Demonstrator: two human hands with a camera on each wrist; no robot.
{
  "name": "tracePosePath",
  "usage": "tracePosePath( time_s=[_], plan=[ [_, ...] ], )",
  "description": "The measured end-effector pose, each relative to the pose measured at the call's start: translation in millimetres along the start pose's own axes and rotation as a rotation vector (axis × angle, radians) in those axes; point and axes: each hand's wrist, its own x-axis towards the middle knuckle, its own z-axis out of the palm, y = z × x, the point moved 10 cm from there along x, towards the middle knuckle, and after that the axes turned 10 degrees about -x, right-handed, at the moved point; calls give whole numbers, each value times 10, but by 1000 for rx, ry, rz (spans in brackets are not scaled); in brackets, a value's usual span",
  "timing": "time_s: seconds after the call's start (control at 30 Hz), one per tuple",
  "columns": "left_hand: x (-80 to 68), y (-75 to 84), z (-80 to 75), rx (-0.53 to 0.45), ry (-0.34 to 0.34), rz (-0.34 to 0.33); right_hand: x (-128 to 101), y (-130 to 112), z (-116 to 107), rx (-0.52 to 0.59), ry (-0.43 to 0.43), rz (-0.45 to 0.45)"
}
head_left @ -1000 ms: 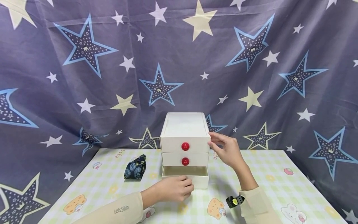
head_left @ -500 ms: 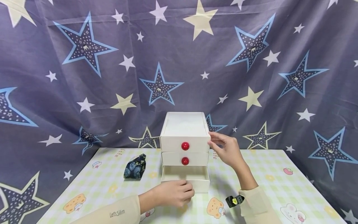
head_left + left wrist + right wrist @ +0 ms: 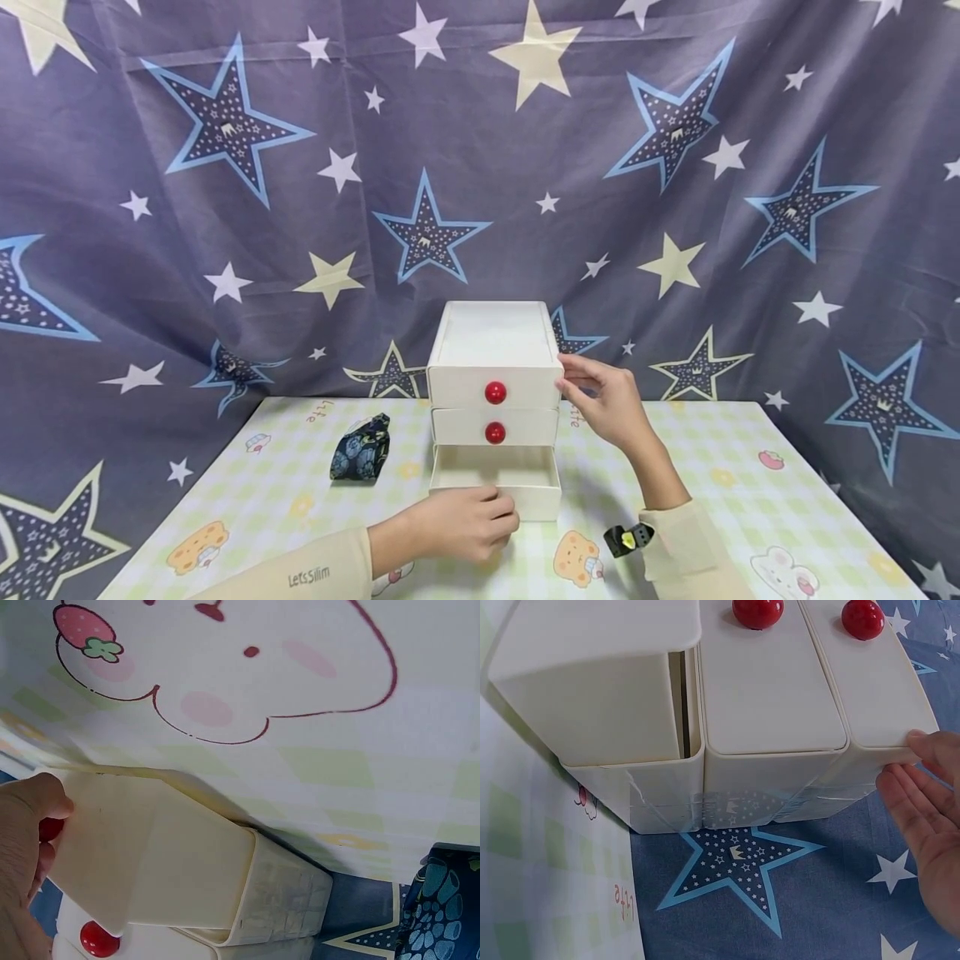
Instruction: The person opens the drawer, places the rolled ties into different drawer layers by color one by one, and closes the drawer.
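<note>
Bottom drawer (image 3: 495, 482), centre of the frame, sits partly pulled out of the white cabinet (image 3: 495, 342). The left hand (image 3: 461, 523) pinches its red knob; the right hand (image 3: 603, 404), fingers relaxed, steadies the cabinet's top corner. Best to pull straight and level, keeping that brace firm so the cabinet doesn't slide.

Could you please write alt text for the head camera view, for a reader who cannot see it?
A white three-drawer box stands on a pastel checked table; the left hand grips the front of its pulled-out bottom drawer, while the right hand touches the box's upper right corner. A dark patterned pouch lies to the left, before a star-printed curtain.
</note>
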Motion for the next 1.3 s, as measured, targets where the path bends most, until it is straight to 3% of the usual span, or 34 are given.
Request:
tracePosePath(
  time_s=[0.47,0.97,1.3],
  plan=[
    [21,-46,-89,1,62,-13,5,1,3,-12,1,-7],
    [42,-36,-155,12,76,-5,18,-17,0,-9,7,-23],
    [54,16,-141,-42,63,5,8,-10,-3,-8,8,-18]
  ],
)
